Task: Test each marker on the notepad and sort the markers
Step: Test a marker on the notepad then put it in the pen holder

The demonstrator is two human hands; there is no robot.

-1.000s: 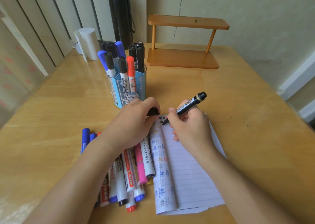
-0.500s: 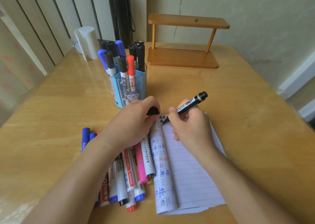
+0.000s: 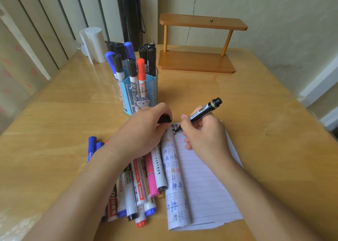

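My right hand (image 3: 204,136) grips a black marker (image 3: 203,112), its tip touching the top left of the lined notepad (image 3: 206,185) beside fresh black marks. My left hand (image 3: 144,130) pinches the black cap (image 3: 164,119) and rests over the notepad's rolled-back page, which carries several coloured test marks. A pile of loose markers (image 3: 139,191) lies on the table under my left forearm: white-bodied ones with blue, black and red ends, a pink one and blue ones at the left. A blue pen holder (image 3: 139,97) behind my left hand stands full of capped markers.
A wooden two-tier stand (image 3: 197,61) sits at the back of the wooden table (image 3: 256,121). A black flask (image 3: 130,15) and a white cylinder (image 3: 94,44) stand at the back left by the wall.
The marker tip has shifted a little down and left on the notepad, adding black strokes. My left hand stays put with the cap.
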